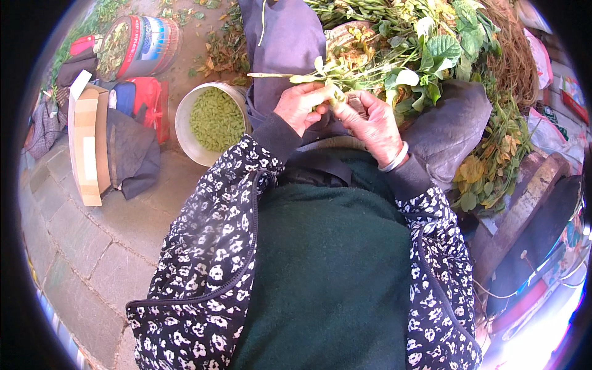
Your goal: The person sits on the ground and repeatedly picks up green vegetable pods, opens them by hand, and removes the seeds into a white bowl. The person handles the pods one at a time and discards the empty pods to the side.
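Over my lap, my left hand (300, 108) and my right hand (373, 125) meet with their fingertips on one green bean pod (338, 96), which looks like a soybean pod. Fingers hide part of the pod. Just beyond them a cut bean stalk (273, 75) lies across my knees, its pods and leaves spreading to the right. To the left of my leg stands a white bucket (183, 132) partly filled with shelled green beans (216, 119). A large heap of leafy bean plants (434, 51) rests in front of and between my legs.
A paint bucket (138, 48) full of plant scraps stands at the far left. Nearer are an open cardboard box (90, 143), a dark cloth (132, 150) and a red bag (150, 104). Stripped dry stalks (513, 60) and a wooden stool or bench (518, 222) are at my right.
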`<state>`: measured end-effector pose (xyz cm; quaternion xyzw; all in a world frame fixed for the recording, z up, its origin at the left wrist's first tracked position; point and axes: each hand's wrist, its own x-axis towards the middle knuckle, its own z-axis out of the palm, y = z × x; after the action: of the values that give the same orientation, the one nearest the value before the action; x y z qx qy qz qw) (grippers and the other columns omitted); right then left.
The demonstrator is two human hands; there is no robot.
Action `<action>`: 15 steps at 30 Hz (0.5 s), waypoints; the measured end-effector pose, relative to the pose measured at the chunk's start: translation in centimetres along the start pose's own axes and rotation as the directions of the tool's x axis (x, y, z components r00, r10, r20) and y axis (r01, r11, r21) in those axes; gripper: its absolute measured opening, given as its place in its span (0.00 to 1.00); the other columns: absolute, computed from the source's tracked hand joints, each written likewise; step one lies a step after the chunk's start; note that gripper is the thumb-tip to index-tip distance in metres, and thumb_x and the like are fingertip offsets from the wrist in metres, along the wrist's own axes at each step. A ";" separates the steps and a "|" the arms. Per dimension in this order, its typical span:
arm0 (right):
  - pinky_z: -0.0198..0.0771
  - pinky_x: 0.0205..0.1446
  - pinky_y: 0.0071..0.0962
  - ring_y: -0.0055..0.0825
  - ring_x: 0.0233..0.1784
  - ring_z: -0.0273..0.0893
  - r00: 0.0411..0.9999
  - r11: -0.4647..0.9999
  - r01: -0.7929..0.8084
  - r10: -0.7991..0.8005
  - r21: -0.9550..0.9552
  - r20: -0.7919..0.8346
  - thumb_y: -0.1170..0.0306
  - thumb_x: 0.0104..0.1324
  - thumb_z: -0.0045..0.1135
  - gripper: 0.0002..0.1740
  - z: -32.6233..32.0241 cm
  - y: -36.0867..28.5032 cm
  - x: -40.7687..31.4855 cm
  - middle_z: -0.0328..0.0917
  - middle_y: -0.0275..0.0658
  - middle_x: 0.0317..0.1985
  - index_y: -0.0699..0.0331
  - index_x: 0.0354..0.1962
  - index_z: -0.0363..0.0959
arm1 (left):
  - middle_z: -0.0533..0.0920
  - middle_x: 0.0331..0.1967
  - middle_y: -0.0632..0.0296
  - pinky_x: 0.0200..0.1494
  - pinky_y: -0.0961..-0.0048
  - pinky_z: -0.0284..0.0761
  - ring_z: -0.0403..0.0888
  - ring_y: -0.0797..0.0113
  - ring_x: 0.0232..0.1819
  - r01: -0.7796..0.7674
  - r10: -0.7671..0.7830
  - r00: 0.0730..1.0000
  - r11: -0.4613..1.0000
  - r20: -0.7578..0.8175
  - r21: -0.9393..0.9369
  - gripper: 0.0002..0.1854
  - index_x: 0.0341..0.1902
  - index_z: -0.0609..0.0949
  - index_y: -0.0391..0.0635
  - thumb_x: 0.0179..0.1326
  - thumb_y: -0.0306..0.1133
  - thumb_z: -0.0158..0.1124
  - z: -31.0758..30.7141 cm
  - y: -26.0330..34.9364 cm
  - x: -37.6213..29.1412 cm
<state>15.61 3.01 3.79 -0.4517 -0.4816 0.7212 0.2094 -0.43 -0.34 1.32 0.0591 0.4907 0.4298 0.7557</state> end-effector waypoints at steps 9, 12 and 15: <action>0.65 0.27 0.21 0.19 0.23 0.71 0.912 0.763 0.316 -0.409 -0.563 -0.042 0.74 0.57 0.57 0.05 1.5 1.3 0.4 0.74 0.39 0.21 0.66 0.29 0.71 | 0.73 0.29 0.64 0.18 0.88 0.57 0.66 0.80 0.23 -0.017 0.021 0.998 0.997 -0.052 0.070 0.08 0.38 0.73 0.37 0.60 0.29 0.48 -0.2 -1.0 -0.4; 0.65 0.28 0.20 0.19 0.24 0.71 0.930 0.782 0.327 -0.365 -0.531 0.034 0.74 0.57 0.56 0.05 1.3 1.3 0.7 0.74 0.37 0.22 0.66 0.30 0.71 | 0.73 0.30 0.64 0.18 0.88 0.57 0.67 0.79 0.23 -0.045 0.050 0.997 0.996 -0.063 0.074 0.09 0.38 0.73 0.36 0.60 0.29 0.47 -0.3 -1.3 -0.5; 0.65 0.30 0.20 0.18 0.24 0.71 0.982 0.920 0.179 -0.191 -0.348 0.001 0.73 0.57 0.56 0.05 0.9 0.6 0.7 0.74 0.37 0.22 0.66 0.32 0.72 | 0.74 0.24 0.66 0.19 0.86 0.60 0.68 0.79 0.21 0.003 0.006 0.988 0.998 -0.156 0.060 0.07 0.34 0.76 0.39 0.58 0.28 0.50 0.4 -0.5 -1.6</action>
<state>14.57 2.78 3.08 -0.4458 -0.6381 0.5945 0.2016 -0.07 -1.63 2.43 0.0485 0.5609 0.4186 0.7126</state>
